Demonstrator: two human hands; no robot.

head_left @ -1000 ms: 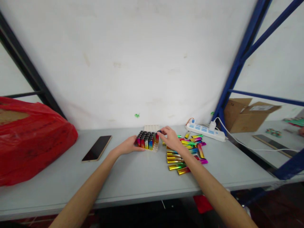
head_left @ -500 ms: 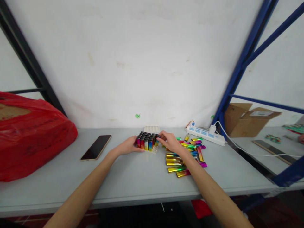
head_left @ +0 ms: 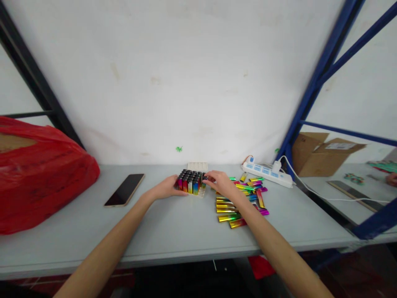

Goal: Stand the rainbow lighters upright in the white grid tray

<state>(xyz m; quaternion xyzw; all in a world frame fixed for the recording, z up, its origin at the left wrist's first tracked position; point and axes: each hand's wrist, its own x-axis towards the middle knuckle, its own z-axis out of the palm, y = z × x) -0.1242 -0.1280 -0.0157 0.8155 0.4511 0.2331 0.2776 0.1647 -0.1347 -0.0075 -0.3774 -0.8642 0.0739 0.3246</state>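
- head view: left hand (head_left: 167, 189) rests against the left side of a white slotted tray (head_left: 198, 167), fingers curled loosely round the block of upright lighters (head_left: 190, 182) standing in it; it steadies rather than pinches.
- head view: right hand (head_left: 221, 183) sits at the tray's right edge, fingertips closed on what looks like one lighter at the outer row; the pinched item is too small to name with certainty.
- head view: the upright lighters fill the near part of the tray, dark caps up; the far rows show bare white slots.
- head view: loose lighters (head_left: 240, 203) lie flat in a pile just right of the tray, partly under the right forearm, metallic gold, green, pink.
- judgement, handling: each lighter looks light, rigid and glossy, so likely slippery; best taken by the long flat sides near mid-body, cap end up, so it drops straight into a slot.
- judgement, handling: the tray looks light enough to slide under a push, hence the bracing hand.
- head view, surroundings: smartphone (head_left: 124, 189) lies face up well left of the tray; red plastic bag (head_left: 40, 174) bulks at far left; white power strip (head_left: 267, 172) with cable lies behind the pile; cardboard box (head_left: 322, 155) stands on the next bench; all on a grey table (head_left: 173, 231).
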